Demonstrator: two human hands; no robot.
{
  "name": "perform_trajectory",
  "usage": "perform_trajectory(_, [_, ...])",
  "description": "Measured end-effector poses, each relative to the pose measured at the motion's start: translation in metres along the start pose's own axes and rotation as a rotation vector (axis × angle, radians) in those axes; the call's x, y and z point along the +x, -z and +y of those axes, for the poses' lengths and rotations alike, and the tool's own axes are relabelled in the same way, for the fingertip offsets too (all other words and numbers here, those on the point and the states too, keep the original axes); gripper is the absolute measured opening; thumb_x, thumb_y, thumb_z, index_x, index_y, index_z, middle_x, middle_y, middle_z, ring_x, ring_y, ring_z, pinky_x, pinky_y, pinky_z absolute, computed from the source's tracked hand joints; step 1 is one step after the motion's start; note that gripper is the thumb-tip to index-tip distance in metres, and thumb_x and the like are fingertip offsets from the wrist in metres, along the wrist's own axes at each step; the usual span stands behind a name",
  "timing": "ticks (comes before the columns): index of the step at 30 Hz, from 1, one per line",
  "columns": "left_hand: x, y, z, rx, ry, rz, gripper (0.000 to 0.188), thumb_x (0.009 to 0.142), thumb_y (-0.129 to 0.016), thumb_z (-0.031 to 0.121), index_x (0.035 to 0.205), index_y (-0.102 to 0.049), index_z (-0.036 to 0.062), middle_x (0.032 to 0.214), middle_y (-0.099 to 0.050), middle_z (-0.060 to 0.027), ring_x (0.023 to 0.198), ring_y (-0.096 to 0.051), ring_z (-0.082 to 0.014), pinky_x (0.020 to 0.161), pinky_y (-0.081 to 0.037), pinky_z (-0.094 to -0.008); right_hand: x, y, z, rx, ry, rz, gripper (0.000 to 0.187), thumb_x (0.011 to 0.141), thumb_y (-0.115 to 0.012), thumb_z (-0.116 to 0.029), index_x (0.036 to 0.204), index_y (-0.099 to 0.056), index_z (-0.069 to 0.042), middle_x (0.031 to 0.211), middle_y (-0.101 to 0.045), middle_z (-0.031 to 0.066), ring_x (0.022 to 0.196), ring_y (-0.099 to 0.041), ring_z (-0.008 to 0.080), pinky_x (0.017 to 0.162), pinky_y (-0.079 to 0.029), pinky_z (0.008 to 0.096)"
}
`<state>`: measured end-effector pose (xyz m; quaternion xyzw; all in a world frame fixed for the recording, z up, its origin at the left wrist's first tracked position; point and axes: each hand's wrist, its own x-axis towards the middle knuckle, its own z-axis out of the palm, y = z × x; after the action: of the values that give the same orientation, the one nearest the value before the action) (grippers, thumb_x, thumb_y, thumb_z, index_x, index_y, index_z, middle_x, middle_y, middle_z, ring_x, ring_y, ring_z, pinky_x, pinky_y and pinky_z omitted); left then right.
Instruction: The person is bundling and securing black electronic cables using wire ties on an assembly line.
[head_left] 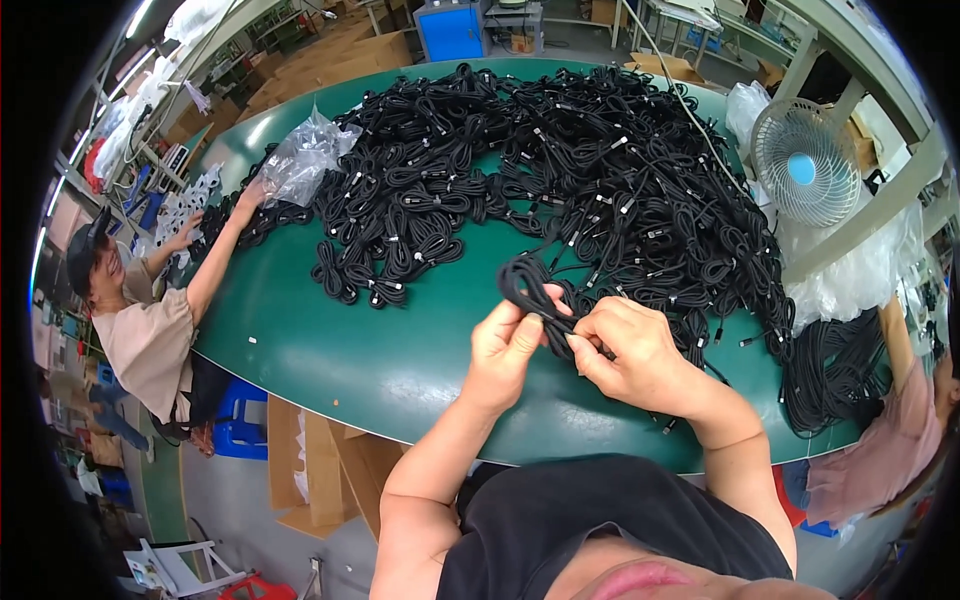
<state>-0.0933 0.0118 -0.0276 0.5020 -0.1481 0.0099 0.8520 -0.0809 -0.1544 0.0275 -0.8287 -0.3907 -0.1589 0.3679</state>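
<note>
A coiled black cable [523, 283] is held up between my two hands over the near part of the green table [290, 330]. My left hand [507, 345] is closed round the lower part of the coil, thumb on top. With pinched fingers, my right hand [625, 345] grips the coil's other end; whether a tie is between those fingertips is hidden. Beyond my hands lies a large heap of black cables [650, 190], many bundled into loops with pale connector ends. A few separate cable bundles [385, 265] lie left of my hands.
At the far left a co-worker [150, 320] reaches to a clear plastic bag [305, 160]. Another person [880, 440] is at the right edge, beside long hanging cables [830, 375]. A fan [803, 160] stands at the right. Cardboard boxes [315, 470] sit below the table's near edge.
</note>
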Motion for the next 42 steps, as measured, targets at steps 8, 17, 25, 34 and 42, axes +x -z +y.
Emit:
perform_trajectory(8, [0.006, 0.006, 0.002, -0.119, 0.117, -0.092, 0.038, 0.090, -0.048, 0.023, 0.117, -0.047, -0.0053, 0.099, -0.055, -0.0079, 0.092, -0.053, -0.0145, 0.081, -0.044, -0.0275, 0.011, 0.008, 0.003, -0.023, 0.054, 0.110, 0.025, 0.070, -0.068, -0.017, 0.088, -0.058, -0.002, 0.077, -0.055, 0.0086, 0.068, -0.054, 0.0251, 0.057, -0.044, 0.0344])
perform_trajectory(17, [0.009, 0.005, 0.016, -0.187, 0.451, -0.184, 0.047, 0.091, -0.044, 0.034, 0.119, -0.045, -0.0042, 0.090, -0.057, -0.0134, 0.068, -0.060, -0.0181, 0.052, -0.046, -0.0236, 0.020, 0.011, 0.033, 0.282, -0.112, -0.038, 0.014, 0.080, -0.062, -0.012, 0.087, -0.059, -0.001, 0.073, -0.058, 0.0083, 0.062, -0.057, 0.0175, 0.055, -0.045, 0.0271])
perform_trajectory(25, [-0.009, 0.023, 0.013, 0.435, 0.007, -0.178, 0.034, 0.085, -0.055, 0.008, 0.117, -0.048, -0.0024, 0.089, -0.055, -0.0098, 0.065, -0.056, -0.0119, 0.052, -0.046, -0.0219, 0.004, 0.004, 0.034, 0.962, -0.520, -0.295, 0.044, 0.093, -0.039, -0.037, 0.107, -0.053, 0.002, 0.089, -0.059, 0.0100, 0.071, -0.058, 0.0145, 0.063, -0.047, 0.0239])
perform_trajectory(34, [-0.003, 0.010, -0.010, -0.288, 0.139, -0.015, 0.048, 0.082, -0.062, 0.025, 0.119, -0.045, -0.0010, 0.120, -0.049, -0.0142, 0.086, -0.056, -0.0157, 0.070, -0.046, -0.0259, -0.002, -0.008, 0.023, 0.115, 0.177, -0.041, 0.052, 0.069, -0.070, -0.018, 0.113, -0.047, -0.001, 0.105, -0.054, 0.0144, 0.089, -0.054, 0.0302, 0.076, -0.045, 0.0359])
perform_trajectory(42, [-0.011, 0.011, -0.008, -0.167, 0.085, -0.012, 0.037, 0.083, -0.061, 0.020, 0.112, -0.050, -0.0002, 0.112, -0.054, -0.0143, 0.096, -0.055, -0.0193, 0.079, -0.045, -0.0308, -0.014, 0.003, 0.013, 0.134, -0.027, -0.109, 0.029, 0.072, -0.066, -0.006, 0.096, -0.052, 0.001, 0.085, -0.053, 0.0124, 0.068, -0.056, 0.0288, 0.057, -0.048, 0.0349])
